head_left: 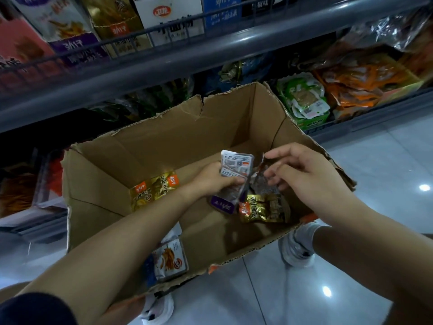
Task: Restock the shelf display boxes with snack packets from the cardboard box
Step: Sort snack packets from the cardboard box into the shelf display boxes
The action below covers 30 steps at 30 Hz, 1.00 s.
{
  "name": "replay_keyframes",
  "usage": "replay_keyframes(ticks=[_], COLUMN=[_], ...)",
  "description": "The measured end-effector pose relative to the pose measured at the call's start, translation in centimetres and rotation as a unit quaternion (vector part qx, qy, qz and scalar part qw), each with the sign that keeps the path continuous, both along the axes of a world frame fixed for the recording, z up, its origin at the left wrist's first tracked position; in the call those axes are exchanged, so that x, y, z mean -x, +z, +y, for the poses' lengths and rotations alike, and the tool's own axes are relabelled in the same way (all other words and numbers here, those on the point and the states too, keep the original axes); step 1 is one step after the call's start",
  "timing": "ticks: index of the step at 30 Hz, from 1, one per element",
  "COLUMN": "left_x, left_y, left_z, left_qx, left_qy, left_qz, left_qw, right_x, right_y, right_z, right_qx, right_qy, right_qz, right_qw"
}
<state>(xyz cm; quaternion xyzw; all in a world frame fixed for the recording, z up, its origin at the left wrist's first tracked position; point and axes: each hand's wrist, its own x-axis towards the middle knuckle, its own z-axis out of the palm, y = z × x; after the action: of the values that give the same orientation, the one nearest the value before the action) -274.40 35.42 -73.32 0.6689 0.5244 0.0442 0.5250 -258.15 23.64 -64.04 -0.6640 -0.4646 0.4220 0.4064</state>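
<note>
Left grip (212,178) clamps white-backed foil snack packets (235,166); right grip (302,170), fingers loosely apart, hovers just beside them, above the torn brown cardboard box (164,141).

The cardboard box (145,165) stands open on the floor (386,160) in front of the shelves (164,73). Both hands are inside it: the left hand (212,181) holds a few packets (235,167) near the middle, with the right hand (304,170) just to their right. On the box bottom, one loose packet (152,190) lies left of the hands, another (262,208) below them, a third (169,259) at the near wall. Display boxes (304,102) sit on the lower shelf behind the box, to its right.
</note>
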Motion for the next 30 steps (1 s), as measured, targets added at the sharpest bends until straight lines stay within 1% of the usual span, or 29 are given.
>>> replay_keyframes(ticks=[4, 7, 9, 12, 14, 16, 17, 19, 20, 23, 25, 26, 27, 29, 30], left_x=[-2.2, -3.7, -4.8, -6.1, -6.3, -6.2, -6.0, -5.6, -5.5, -6.1, -6.4, -6.5, -6.5, -6.4, -6.5], left_y=[-1.2, -2.1, -2.7, -3.4, -3.9, -4.6, -4.8, -5.3, -5.3, -5.6, -9.1, -10.0, -9.6, -6.8, -6.7], left_z=[-0.8, -0.9, -0.8, -1.3, -1.5, -1.4, -1.3, -1.1, -1.1, -1.2, -0.6, -0.6, -0.9, -2.1, -2.2], left_qx=[0.019, -0.012, -0.036, 0.018, 0.025, -0.005, -0.045, -0.117, -0.122, -0.071, -0.034, -0.015, -0.005, 0.004, 0.008], left_qy=[-0.052, -0.057, -0.062, -0.046, -0.023, 0.005, 0.012, -0.001, -0.002, -0.001, 0.034, 0.047, 0.046, 0.047, 0.052], left_qz=[-0.021, -0.030, -0.021, -0.024, -0.018, -0.007, 0.019, 0.103, 0.110, 0.047, 0.019, 0.009, 0.007, 0.010, 0.009], left_qw=[0.998, 0.998, 0.997, 0.998, 0.999, 1.000, 0.999, 0.988, 0.986, 0.996, 0.999, 0.999, 0.999, 0.999, 0.999], right_x=[-0.3, -0.7, -1.1, -1.4, -1.3, -1.2, -1.2, -1.1, -1.1, -1.1, -1.1, -1.1, -1.0, -1.0, -0.9], right_y=[-0.1, -0.1, 0.1, 0.4, 0.4, 0.3, 0.2, 0.2, 0.2, 0.2, 0.2, 0.1, 0.1, 0.0, 0.0], right_z=[0.1, 0.2, 0.3, 0.7, 0.8, 0.8, 0.8, 0.8, 0.8, 0.9, 1.0, 1.1, 1.1, 1.2, 1.3], right_qx=[-0.004, -0.013, -0.023, -0.031, -0.024, -0.015, -0.013, -0.010, -0.009, -0.007, -0.004, -0.003, -0.002, -0.001, 0.000], right_qy=[-0.020, -0.052, -0.078, -0.109, -0.115, -0.110, -0.106, -0.099, -0.098, -0.096, -0.094, -0.094, -0.093, -0.094, -0.094], right_qz=[0.037, 0.090, 0.121, 0.167, 0.190, 0.195, 0.192, 0.186, 0.186, 0.185, 0.184, 0.183, 0.181, 0.179, 0.177], right_qw=[0.999, 0.995, 0.989, 0.979, 0.975, 0.974, 0.976, 0.977, 0.977, 0.978, 0.978, 0.979, 0.979, 0.979, 0.980])
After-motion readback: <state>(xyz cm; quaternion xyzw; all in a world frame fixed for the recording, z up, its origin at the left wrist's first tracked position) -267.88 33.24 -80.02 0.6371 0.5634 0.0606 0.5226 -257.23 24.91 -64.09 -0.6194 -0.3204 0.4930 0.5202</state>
